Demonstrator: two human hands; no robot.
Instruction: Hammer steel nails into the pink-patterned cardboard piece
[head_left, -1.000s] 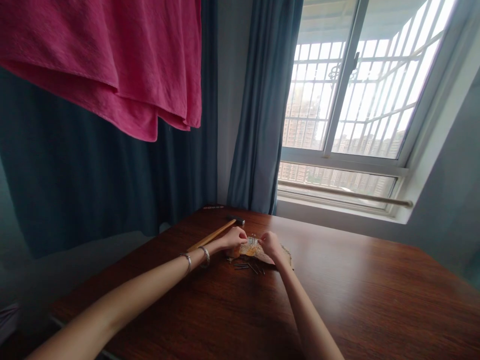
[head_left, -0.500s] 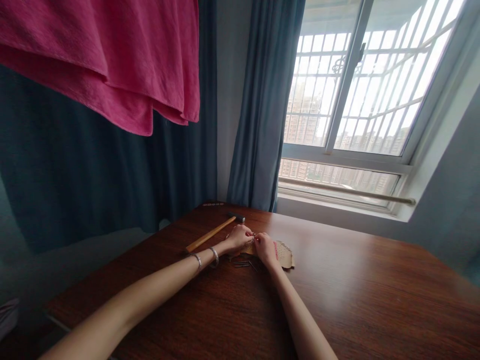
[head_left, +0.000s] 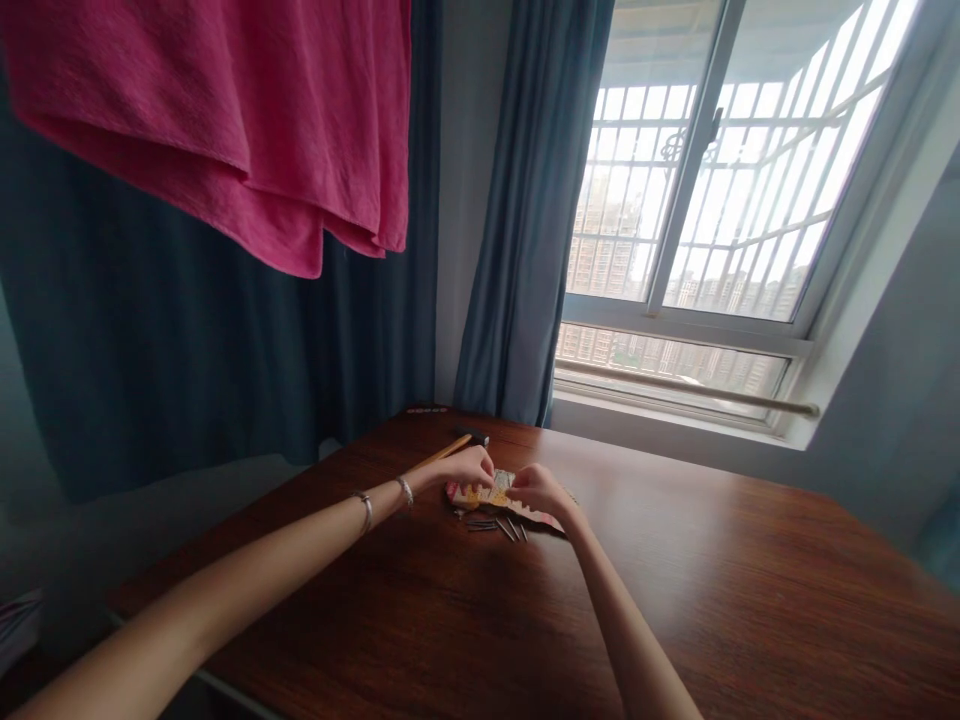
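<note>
Far out on the dark wooden table [head_left: 465, 620], both my hands meet over a small flat piece with pink and yellow marks [head_left: 480, 492]. My left hand [head_left: 459, 468], with bangles on its wrist, has curled fingers pinching at the piece's top. My right hand [head_left: 538, 490] is closed in a pinch right beside it; what it grips is too small to name. Several dark nails [head_left: 491, 523] lie loose on the table just in front of the piece. A wooden-handled hammer [head_left: 450, 448] lies behind my left hand.
A pink cloth [head_left: 225, 120] hangs overhead at the upper left. Blue curtains [head_left: 525, 220] hang behind the table, and a barred window [head_left: 720, 190] fills the right. The table's left edge runs diagonally near my left forearm.
My hands have drawn slightly apart and lifted over the piece, so more of its pink and yellow face shows. The view has shifted a little.
</note>
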